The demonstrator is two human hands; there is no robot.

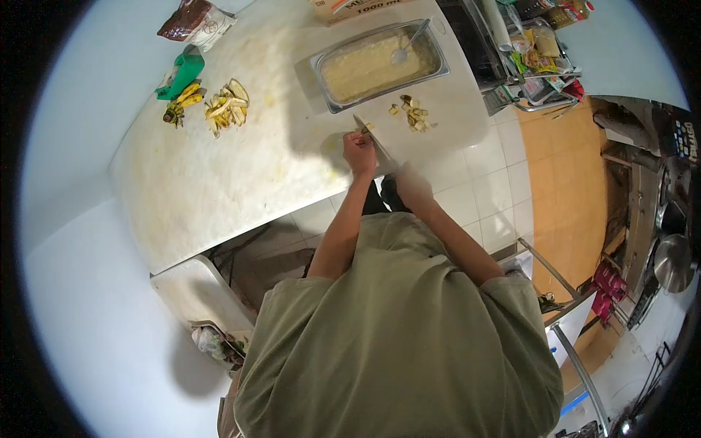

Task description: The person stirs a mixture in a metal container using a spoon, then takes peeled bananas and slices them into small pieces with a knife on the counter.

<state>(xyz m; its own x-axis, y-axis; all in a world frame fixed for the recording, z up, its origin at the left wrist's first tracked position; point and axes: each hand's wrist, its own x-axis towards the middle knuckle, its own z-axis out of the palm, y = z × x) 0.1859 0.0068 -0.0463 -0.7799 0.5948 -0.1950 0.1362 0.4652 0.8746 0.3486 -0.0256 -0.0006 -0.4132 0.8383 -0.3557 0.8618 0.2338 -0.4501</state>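
My right hand (pixel 413 188), smeared by motion, is closed on the handle end of a knife (pixel 380 147). The knife's blade slants up and left over the table edge to my left hand. My left hand (pixel 359 155) is closed, its fingertips at a small piece of banana (pixel 368 128) beside the blade. Cut banana pieces (pixel 415 117) lie in a loose heap to the right. Behind them a steel pan (pixel 333 106) holds a pale yellow, thick mixture (pixel 372 67), with a metal spoon (pixel 399 55) resting in it.
Banana peels (pixel 228 108) are piled at the left of the white table (pixel 219 182). Near them lie whole bananas (pixel 188 96), a green package (pixel 186 71) and a brown-and-white bag (pixel 197 22). A cardboard box (pixel 343 9) stands behind the pan. A rack of packets (pixel 540 55) is at the right.
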